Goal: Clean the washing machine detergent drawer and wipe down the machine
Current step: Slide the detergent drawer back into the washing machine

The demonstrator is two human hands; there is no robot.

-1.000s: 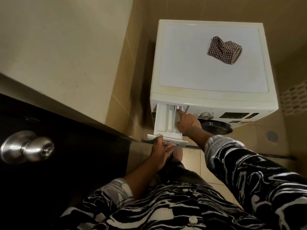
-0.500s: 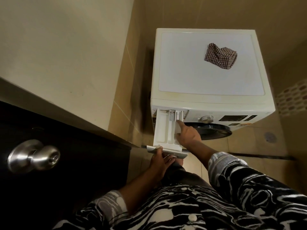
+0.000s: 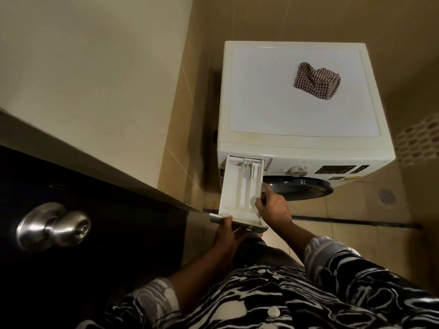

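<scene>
A white front-loading washing machine (image 3: 297, 143) stands ahead of me. Its white detergent drawer (image 3: 234, 186) is pulled far out from the top left of the front panel, with its compartments showing. My left hand (image 3: 228, 238) grips the drawer's front handle from below. My right hand (image 3: 273, 205) holds the drawer's right side wall near the front. A crumpled red-and-white checked cloth (image 3: 317, 80) lies on the machine's lid, towards the back right.
A dark door with a silver round knob (image 3: 53, 225) is close on my left. Beige tiled walls enclose the machine. The dark round machine door (image 3: 299, 187) sits below the control dial (image 3: 298, 170). A floor drain (image 3: 387, 195) is at the right.
The drawer has slid further out of the machine. My right hand has moved from deep in the drawer's back compartment to its right side near the front. My left hand stays on the handle.
</scene>
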